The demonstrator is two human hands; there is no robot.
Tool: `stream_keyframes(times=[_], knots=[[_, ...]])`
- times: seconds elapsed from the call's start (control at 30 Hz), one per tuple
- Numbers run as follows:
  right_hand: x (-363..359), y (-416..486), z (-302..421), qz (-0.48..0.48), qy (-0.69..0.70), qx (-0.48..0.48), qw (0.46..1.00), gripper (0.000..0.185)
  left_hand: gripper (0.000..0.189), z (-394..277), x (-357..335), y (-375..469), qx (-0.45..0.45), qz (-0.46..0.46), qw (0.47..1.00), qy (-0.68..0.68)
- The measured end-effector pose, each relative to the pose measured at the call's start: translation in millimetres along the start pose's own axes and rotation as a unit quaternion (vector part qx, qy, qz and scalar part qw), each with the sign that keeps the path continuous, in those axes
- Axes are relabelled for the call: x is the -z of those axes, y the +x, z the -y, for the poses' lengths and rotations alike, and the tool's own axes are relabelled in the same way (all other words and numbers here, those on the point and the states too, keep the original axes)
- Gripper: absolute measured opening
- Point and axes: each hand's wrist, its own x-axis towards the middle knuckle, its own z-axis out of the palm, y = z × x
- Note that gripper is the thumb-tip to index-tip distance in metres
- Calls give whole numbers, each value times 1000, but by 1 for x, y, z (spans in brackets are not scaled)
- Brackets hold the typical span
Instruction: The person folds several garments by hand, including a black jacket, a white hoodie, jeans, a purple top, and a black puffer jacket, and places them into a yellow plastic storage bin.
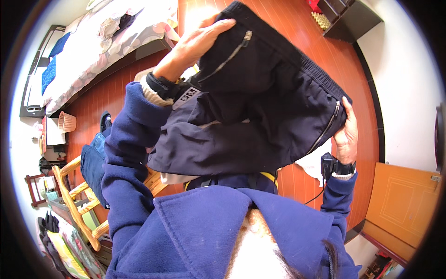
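A pair of black trousers [258,87] with an elastic waistband and two zipped pockets is held up and spread in front of me. My left hand [198,43] grips one end of the waistband at the upper middle, beside one metal zip. At the right, my right hand [346,134] holds the other end of the waistband, next to the second zip. The lower part of the garment hangs in folds towards my body. Each wrist wears a black strapped device. A white cloth [315,162] shows partly behind the trousers.
A bed [83,69] with clothes on it stands at the upper left. At the left are a wooden chair [75,190] with dark blue cloth over it and a small wastebasket [67,122]. A dark cabinet [352,21] is at the upper right, an orange-brown wooden door [400,198] at the lower right.
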Motion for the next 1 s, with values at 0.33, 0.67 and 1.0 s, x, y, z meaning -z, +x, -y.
stream_keyframes(times=[0.33, 0.67, 1.0], knots=[[-105, -37, -54, 202, -194, 227, 933, 46, 39, -22, -135, -43, -33, 40, 998, 39], [-112, -17, -58, 165, -320, 247, 900, 37, 29, -11, -133, -44, -5, 14, 996, 90], [-122, -43, -31, 177, -543, 410, 711, 56, 43, -33, -116, -53, -107, 45, 980, 164]])
